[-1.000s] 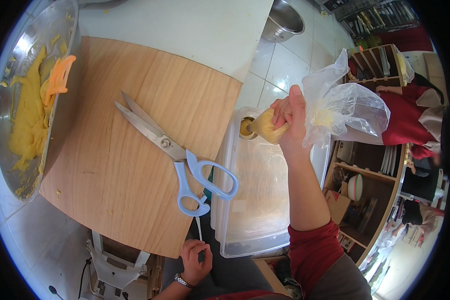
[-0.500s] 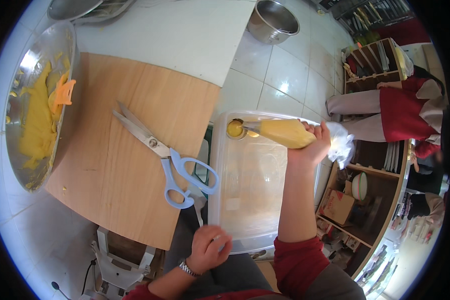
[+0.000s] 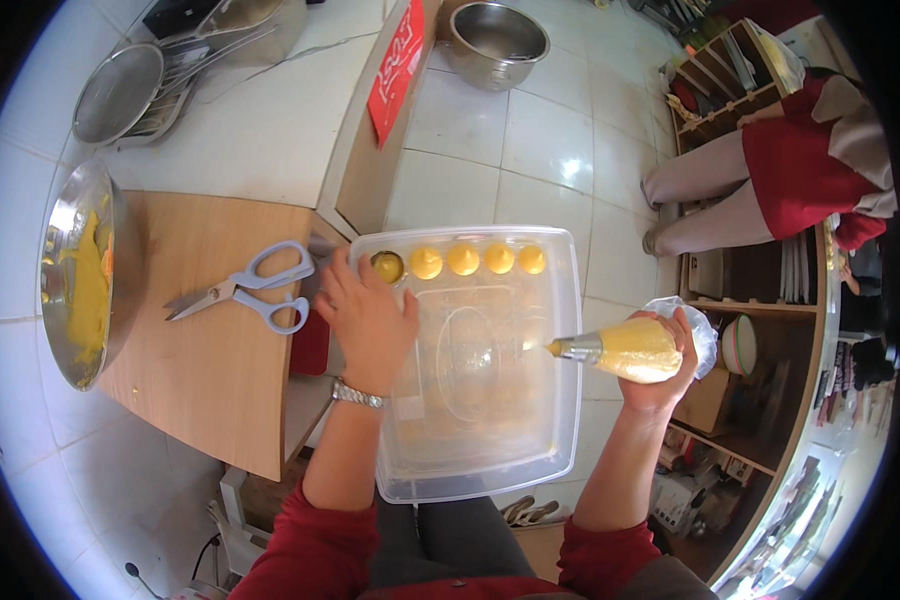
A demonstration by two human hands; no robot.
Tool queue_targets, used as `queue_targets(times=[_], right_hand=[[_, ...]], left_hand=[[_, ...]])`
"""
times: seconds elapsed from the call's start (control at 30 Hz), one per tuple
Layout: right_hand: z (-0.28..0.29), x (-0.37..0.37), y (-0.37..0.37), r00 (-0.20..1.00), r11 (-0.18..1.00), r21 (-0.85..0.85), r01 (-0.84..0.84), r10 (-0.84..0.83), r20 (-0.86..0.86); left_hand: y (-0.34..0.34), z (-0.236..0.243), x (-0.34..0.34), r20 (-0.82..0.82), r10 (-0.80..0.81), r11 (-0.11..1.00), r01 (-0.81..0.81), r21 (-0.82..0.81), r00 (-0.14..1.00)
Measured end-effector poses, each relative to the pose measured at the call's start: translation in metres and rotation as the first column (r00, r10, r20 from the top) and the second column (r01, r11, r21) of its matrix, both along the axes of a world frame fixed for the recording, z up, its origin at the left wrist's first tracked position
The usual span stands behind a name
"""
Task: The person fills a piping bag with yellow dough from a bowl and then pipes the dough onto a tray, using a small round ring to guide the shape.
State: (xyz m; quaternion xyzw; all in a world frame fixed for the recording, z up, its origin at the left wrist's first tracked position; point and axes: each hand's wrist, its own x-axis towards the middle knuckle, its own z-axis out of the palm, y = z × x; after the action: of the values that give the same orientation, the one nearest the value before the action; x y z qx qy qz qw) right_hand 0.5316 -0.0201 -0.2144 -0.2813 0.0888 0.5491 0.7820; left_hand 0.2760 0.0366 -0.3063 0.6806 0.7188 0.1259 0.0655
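Note:
My right hand (image 3: 660,365) is closed round a piping bag (image 3: 635,350) of yellow filling, with its metal nozzle pointing left over the right rim of a clear plastic tray (image 3: 490,415). At the tray's far left corner sits a small metal ring (image 3: 387,266) with yellow filling inside. My left hand (image 3: 370,325) is beside this ring, fingers spread and thumb apart; whether a fingertip touches it I cannot tell. A row of several yellow piped mounds (image 3: 463,259) runs along the tray's far edge. The tray rests over my lap.
Left of the tray, blue-handled scissors (image 3: 245,287) lie on a wooden board (image 3: 200,385). A steel bowl (image 3: 120,300) holds yellow mixture. Behind it lies a sieve (image 3: 120,95). A steel pot (image 3: 498,48) stands on the floor; a person (image 3: 770,165) is by the shelves.
My right hand has drawn the piping bag away from the ring to the right. My left hand has come up from my lap to the ring. The view has shifted, and the row of mounds shows.

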Motion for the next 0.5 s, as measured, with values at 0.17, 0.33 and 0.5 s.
queue_targets(times=[0.17,0.33,0.5], right_hand=[[-0.007,0.024,-0.025,0.999,1.000,0.011,0.021,-0.021,-0.025],[-0.014,0.041,-0.042,0.998,0.996,-0.058,0.061,-0.060,0.013],[-0.024,0.057,-0.053,0.994,0.993,-0.043,0.107,-0.109,-0.026]], left_hand=[[0.013,-0.001,-0.003,-0.027,0.028,0.995,-0.030,-0.098,0.999],[0.013,0.003,0.000,-0.011,0.023,0.996,-0.024,-0.086,1.000],[-0.011,0.026,0.030,0.107,-0.137,0.972,0.113,0.207,0.985]])
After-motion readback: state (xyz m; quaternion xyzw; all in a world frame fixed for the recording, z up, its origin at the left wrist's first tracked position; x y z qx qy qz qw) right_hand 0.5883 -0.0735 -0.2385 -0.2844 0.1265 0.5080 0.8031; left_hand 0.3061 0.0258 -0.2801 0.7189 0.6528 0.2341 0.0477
